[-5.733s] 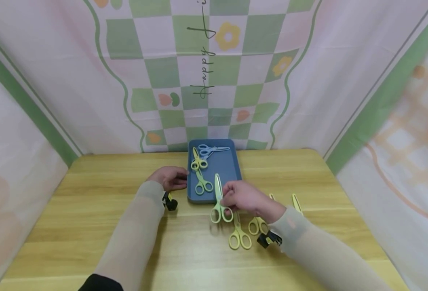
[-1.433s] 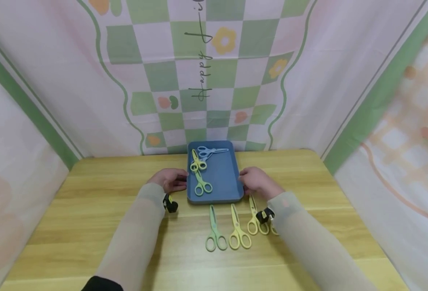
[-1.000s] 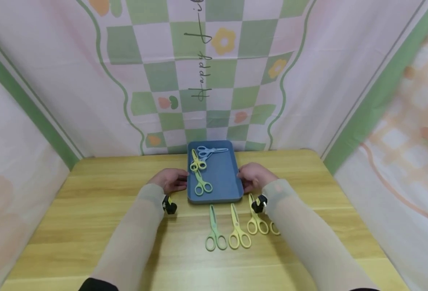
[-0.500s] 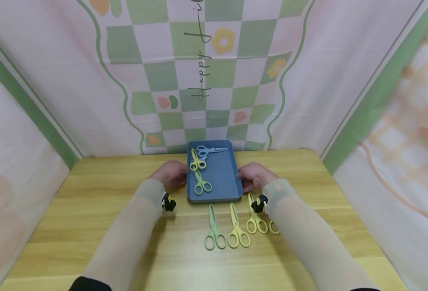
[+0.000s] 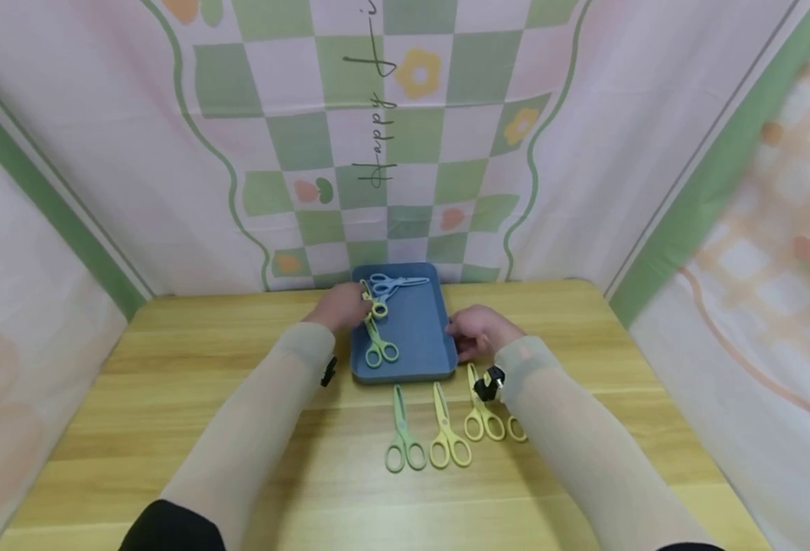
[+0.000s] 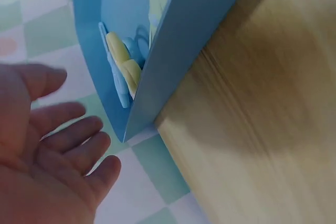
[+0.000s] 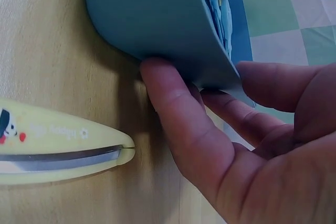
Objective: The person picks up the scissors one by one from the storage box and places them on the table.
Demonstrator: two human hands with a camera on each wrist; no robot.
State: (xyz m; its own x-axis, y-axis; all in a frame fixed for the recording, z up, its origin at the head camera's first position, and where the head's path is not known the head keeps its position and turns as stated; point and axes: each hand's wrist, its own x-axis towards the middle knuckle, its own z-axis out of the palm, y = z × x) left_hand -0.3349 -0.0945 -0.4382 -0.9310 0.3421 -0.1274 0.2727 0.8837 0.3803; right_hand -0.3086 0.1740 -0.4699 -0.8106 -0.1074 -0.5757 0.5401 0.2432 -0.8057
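A blue-grey tray (image 5: 418, 344) stands at the back of the table. In it lie light blue scissors (image 5: 405, 283), small yellow scissors (image 5: 379, 309) and green scissors (image 5: 380, 350). My left hand (image 5: 341, 306) hovers at the tray's left edge, partly covering the yellow scissors; the left wrist view shows its fingers (image 6: 79, 140) spread, with nothing held. At the right side my right hand (image 5: 482, 330) grips the tray, its thumb at the rim and its fingers against the outer wall. Beyond those fingers, the right wrist view shows a yellow scissors blade (image 7: 68, 135) on the table.
In front of the tray, a row lies on the wooden table (image 5: 349, 490): green scissors (image 5: 403, 436), yellow scissors (image 5: 448, 436) and another yellow pair (image 5: 482, 417). One more yellow handle (image 5: 517, 430) is partly under the right sleeve. A checked curtain (image 5: 349, 153) hangs behind.
Earlier my right hand held the green scissors, which now lie on the table, and it moved to the tray's right side. My left hand has just risen from the tray's left side over its edge.
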